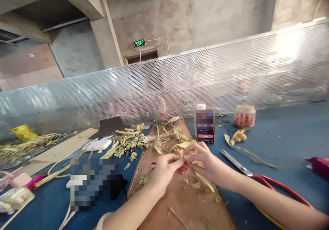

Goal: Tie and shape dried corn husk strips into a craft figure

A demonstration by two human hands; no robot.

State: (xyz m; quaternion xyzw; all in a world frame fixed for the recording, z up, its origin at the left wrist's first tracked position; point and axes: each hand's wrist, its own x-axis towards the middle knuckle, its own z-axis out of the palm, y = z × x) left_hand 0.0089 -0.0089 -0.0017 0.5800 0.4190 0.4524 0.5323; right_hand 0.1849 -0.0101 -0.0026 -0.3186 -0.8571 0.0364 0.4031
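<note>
Over a brown board (180, 202), my left hand (166, 171) and my right hand (208, 161) meet at the fingertips. Both are closed in a pinch around something small and dark, too small to name. Dried, pale yellow-green leaf strips (177, 135) lie on the board just beyond my fingers, and more strips (204, 182) lie beneath my right hand. Small green scraps (144, 179) sit left of my left hand. Scissors (244, 168) with red handles rest to the right, partly hidden by my right forearm.
A phone (205, 134) stands upright behind the board, near a clear jar (244, 116). Left on the blue table (290, 130) are a white case (99, 145), dried flower-like pieces (131, 142) and a yellow packet (23, 133). A perforated metal screen (180, 75) runs along the back.
</note>
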